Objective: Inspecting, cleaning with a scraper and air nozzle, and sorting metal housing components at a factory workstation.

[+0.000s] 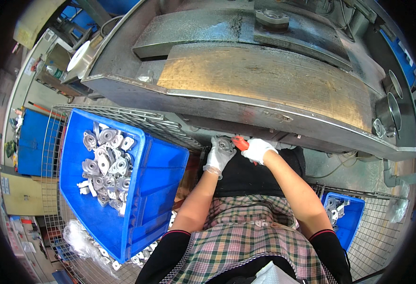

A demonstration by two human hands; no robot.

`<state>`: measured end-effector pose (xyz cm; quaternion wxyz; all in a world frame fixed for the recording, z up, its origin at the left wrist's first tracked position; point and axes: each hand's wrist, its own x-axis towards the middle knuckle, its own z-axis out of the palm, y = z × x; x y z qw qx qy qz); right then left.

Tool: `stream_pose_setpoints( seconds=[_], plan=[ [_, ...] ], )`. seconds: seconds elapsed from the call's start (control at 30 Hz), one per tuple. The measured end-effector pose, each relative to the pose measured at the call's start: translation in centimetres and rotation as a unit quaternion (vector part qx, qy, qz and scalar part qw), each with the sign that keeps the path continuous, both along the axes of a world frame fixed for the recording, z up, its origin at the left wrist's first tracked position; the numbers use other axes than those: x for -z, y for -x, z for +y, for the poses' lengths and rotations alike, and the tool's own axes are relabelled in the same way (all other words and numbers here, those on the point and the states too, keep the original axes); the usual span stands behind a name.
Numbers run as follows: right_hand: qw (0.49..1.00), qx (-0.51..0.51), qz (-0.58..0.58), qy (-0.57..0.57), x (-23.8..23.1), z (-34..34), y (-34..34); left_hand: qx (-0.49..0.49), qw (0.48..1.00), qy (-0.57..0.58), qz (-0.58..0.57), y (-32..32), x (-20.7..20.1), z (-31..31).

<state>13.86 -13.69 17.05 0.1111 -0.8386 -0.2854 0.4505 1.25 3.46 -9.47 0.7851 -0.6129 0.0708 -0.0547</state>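
In front of my waist, my left hand (221, 158), in a white glove, is closed round a grey metal casting (225, 143) with a round centre. My right hand (259, 150), gloved as well, grips a red hand tool (239, 142). The front of the tool touches or nearly touches the casting's right side; I cannot tell which. Its exact kind is hidden by my fingers. To my left, a tilted blue bin (144, 189) carries a heap of similar metal castings (104, 161).
A metal bench with a worn board (264, 71) spans the far side, its front edge just beyond my hands. On it sits a round metal block (272, 19); metal cups (388, 111) stand at right. Wire baskets (376, 217) flank me, the right one with a smaller blue bin (354, 222).
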Motion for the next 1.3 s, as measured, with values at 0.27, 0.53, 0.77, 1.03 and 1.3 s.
stream_pose_setpoints(
  seconds=[0.27,0.53,0.77,1.03,1.3],
  plan=[
    [1.0,0.011,0.004,-0.002,-0.5,0.1,0.2,-0.025,0.998,0.009,-0.05,0.2,0.3,-0.4],
    [1.0,0.015,-0.004,-0.001,0.9,0.0,-0.6,0.005,0.952,-0.304,0.036,-0.2,-3.3,-1.2],
    [0.999,0.036,-0.026,-0.024,2.0,-0.9,-1.0,0.082,0.675,-0.709,0.187,-0.5,-7.8,-2.1],
    [0.999,0.018,0.034,0.025,-1.8,-4.5,0.5,0.052,0.694,-0.691,0.195,-0.3,-6.4,-2.0],
    [0.998,0.006,0.006,0.063,-2.5,-5.0,1.4,0.064,0.699,-0.691,0.172,-0.5,-8.0,-1.9]
  ],
)
